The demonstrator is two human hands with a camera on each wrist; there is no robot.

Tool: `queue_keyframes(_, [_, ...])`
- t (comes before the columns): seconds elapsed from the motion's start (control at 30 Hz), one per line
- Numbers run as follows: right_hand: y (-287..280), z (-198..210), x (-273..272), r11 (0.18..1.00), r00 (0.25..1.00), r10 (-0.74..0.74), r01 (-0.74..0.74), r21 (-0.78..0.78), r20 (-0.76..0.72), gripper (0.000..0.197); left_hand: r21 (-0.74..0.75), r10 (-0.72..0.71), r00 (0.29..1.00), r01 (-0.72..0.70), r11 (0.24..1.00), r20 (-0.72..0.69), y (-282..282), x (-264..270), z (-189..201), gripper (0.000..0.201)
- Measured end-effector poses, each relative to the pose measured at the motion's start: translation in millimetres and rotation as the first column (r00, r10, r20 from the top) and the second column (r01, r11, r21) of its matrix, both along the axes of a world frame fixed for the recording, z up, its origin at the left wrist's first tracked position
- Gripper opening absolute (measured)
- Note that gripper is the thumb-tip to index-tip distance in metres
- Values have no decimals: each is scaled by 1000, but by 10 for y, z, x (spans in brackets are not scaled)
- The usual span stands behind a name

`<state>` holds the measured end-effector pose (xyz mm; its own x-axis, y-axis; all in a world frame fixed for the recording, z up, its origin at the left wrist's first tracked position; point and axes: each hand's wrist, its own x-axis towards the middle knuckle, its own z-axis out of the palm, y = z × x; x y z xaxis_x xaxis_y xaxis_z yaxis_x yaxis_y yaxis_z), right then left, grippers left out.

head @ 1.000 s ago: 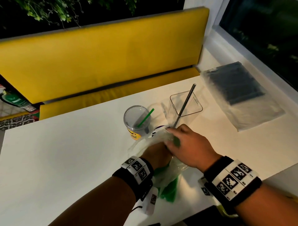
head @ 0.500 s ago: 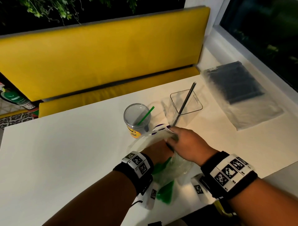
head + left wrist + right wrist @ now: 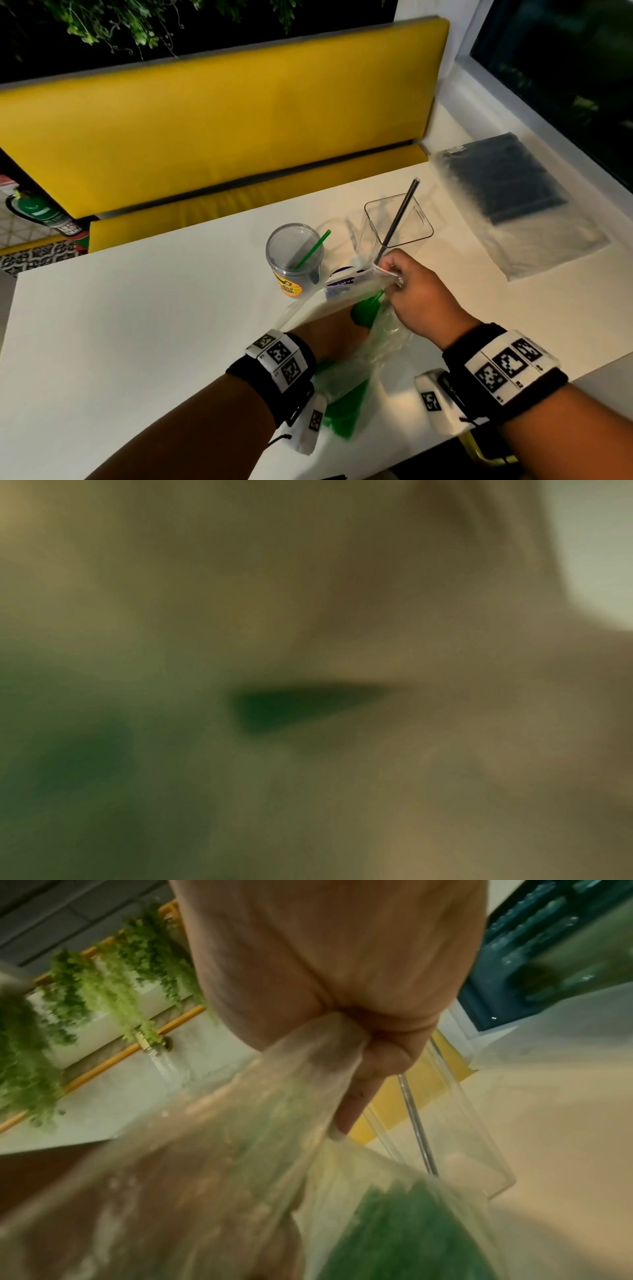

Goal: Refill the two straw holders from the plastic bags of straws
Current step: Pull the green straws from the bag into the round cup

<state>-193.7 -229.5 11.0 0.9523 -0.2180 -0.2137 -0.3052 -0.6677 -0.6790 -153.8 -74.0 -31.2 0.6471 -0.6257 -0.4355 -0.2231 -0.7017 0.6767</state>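
While the right hand [image 3: 416, 296] pinches the mouth edge of the bag [image 3: 373, 342] between curled fingers [image 3: 356, 1096], the left hand [image 3: 334, 330] is reached inside the bag toward the green straws [image 3: 364, 310]; how its fingers lie cannot be told, since the left wrist view is only blur. The bag's long axis is seen to run from near the person's body, where more green shows, up and away to the held mouth. That mouth lies just beside the round cup [image 3: 294, 255], which holds one green straw and stands just left of the square holder [image 3: 397, 219] with its dark straw. The left hand is judged nearer the cup, so the bundle would be drawn forward along the bag and slightly left.
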Motion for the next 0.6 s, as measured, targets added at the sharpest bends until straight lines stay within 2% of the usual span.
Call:
queue_keyframes(0.03, [-38,-26,5,1000,1000,-22,22,5,-13,27,-66,14,999,-12,998,35,3,-7,0,35])
queue_keyframes(0.1, [-133,-89,30,998,997,-60,60,-4,-46,30,-97,3,998,3,995,63,36,-89,160,15])
queue_keyframes(0.17, [-200,-161,48,997,993,-74,73,-12,-88,32,-160,-12,998,21,987,54,107,-134,368,8])
queue_keyframes(0.23, [-224,-235,24,997,988,-76,73,-32,-131,30,-289,1,1000,0,957,3,166,-130,593,9])
queue_keyframes(0.3, [-205,-283,-27,995,983,-80,69,-71,-163,25,-449,55,992,-99,888,-110,183,-76,919,3])
queue_keyframes(0.37, [-150,-300,-74,994,980,-74,57,-93,-185,22,-623,177,972,-233,746,-152,217,51,1291,8])
queue_keyframes(0.4, [-119,-293,-78,994,979,-64,44,-103,-193,20,-717,258,957,-272,642,-132,255,146,1482,10])
queue_keyframes(0.5, [-46,-263,-36,992,980,-62,39,-123,-190,17,-905,493,866,-273,327,-83,423,515,1772,14])
queue_keyframes(0.53, [-30,-263,-21,992,982,-62,41,-119,-177,17,-918,548,829,-297,263,-111,461,634,1746,14])
queue_keyframes(0.6, [5,-258,15,994,988,-64,50,-97,-142,19,-896,630,755,-390,213,-179,493,815,1518,11])
